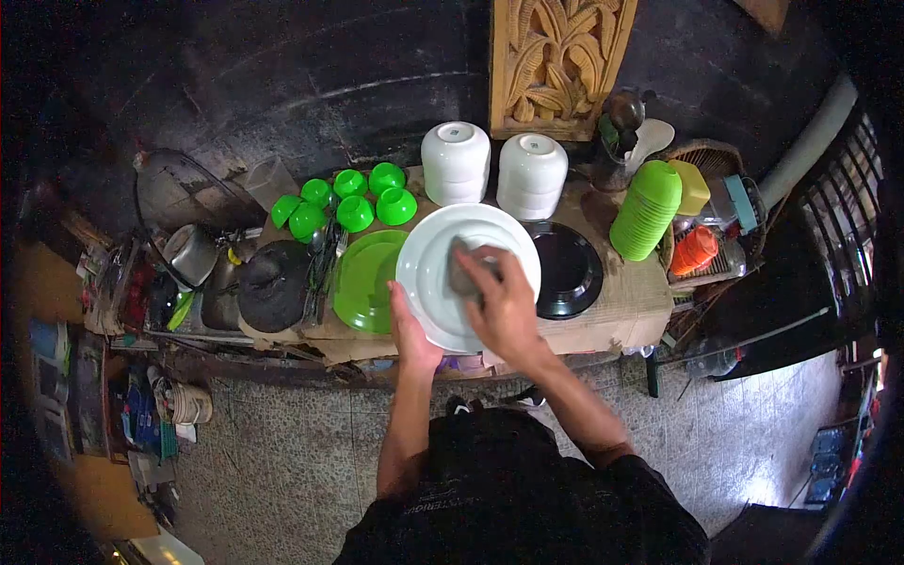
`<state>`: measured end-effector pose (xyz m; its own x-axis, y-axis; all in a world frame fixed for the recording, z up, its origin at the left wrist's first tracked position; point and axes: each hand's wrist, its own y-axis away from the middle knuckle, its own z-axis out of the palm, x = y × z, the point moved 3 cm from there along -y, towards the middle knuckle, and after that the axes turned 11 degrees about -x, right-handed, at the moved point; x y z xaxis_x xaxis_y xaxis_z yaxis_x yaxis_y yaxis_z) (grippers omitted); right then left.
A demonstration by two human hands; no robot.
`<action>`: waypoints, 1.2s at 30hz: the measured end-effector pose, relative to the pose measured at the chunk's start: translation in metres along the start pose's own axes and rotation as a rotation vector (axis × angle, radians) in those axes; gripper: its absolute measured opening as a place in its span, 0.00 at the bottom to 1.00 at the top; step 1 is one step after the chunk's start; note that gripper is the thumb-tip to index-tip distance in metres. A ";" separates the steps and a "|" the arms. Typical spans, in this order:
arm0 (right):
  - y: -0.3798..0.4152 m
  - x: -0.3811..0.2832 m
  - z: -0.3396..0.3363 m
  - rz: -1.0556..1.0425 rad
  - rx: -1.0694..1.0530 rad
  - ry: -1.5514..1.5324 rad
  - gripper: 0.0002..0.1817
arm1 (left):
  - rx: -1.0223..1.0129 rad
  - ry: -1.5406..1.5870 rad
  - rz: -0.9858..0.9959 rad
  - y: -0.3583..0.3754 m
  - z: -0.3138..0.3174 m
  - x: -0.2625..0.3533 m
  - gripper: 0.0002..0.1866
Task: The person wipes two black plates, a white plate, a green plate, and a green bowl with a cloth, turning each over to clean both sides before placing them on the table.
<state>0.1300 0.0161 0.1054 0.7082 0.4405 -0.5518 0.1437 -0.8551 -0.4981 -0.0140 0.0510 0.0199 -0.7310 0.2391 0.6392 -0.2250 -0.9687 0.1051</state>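
A white plate (412, 247) is held up over the front of the counter, its inner face toward me. My left hand (414, 334) grips the plate's lower left rim, the thumb along the edge and the other fingers hidden behind it. With bent fingers, my right hand (506, 306) presses a grey cloth (461, 275) against the middle of the plate. Beneath and to the left lie green plates (363, 303); black plates (571, 270) are to the right. Two stacks of upturned white bowls, one left (456, 168) and one right (533, 177), stand just behind.
Several green bowls (355, 214) and a bunch of cutlery (322, 268) are left on the cardboard-covered counter (626, 301). A dark round stone (273, 287) sits beyond them, near a metal pot (191, 254). Rightward stand stacked green bowls (647, 209) and a basket (730, 273) of odds and ends.
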 end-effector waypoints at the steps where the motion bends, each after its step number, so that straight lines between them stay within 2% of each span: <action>1: 0.005 -0.001 0.008 -0.068 -0.031 0.015 0.36 | -0.013 0.058 0.013 -0.004 -0.005 -0.003 0.40; 2: 0.010 -0.003 0.013 -0.135 -0.062 0.031 0.36 | -0.026 0.115 0.025 -0.007 -0.009 -0.004 0.39; 8: 0.021 0.013 0.001 -0.183 -0.125 -0.037 0.33 | 0.011 0.119 0.105 -0.008 -0.012 0.015 0.41; 10: 0.018 0.025 -0.005 -0.086 -0.031 0.036 0.33 | -0.009 0.121 0.105 -0.008 -0.010 0.016 0.38; 15: 0.000 0.028 -0.014 0.068 0.086 0.034 0.33 | -0.059 0.054 0.046 -0.007 -0.004 0.001 0.40; 17: -0.002 0.019 -0.011 0.035 0.042 0.003 0.33 | -0.009 0.061 -0.025 -0.003 0.005 -0.005 0.39; 18: -0.001 0.017 -0.006 -0.051 0.051 0.034 0.33 | -0.010 0.062 -0.025 -0.004 0.003 -0.006 0.39; 21: 0.008 0.008 0.006 -0.208 -0.095 -0.006 0.34 | -0.013 0.084 0.042 -0.010 -0.007 -0.003 0.39; 24: 0.016 0.012 0.006 -0.238 -0.169 -0.042 0.33 | -0.015 0.152 0.068 -0.014 -0.017 0.011 0.39; 26: 0.012 0.020 -0.001 -0.229 -0.163 -0.050 0.31 | -0.019 0.149 0.069 -0.014 -0.021 0.014 0.39; 28: 0.006 0.031 -0.009 -0.114 -0.055 0.009 0.29 | -0.045 0.141 0.059 -0.016 -0.022 0.013 0.40; 32: -0.006 0.035 -0.015 0.020 0.080 0.033 0.32 | -0.054 0.067 -0.006 -0.017 -0.017 0.002 0.40; 34: -0.009 0.026 -0.013 -0.022 0.061 0.036 0.34 | -0.004 0.044 -0.105 -0.015 -0.010 -0.005 0.40; 36: -0.005 0.020 0.002 -0.064 0.028 -0.004 0.35 | -0.023 0.013 -0.121 -0.013 -0.003 -0.011 0.41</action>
<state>0.1422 0.0296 0.0955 0.6957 0.4949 -0.5206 0.1693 -0.8173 -0.5507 -0.0050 0.0614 0.0092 -0.7056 0.3556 0.6130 -0.3272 -0.9307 0.1632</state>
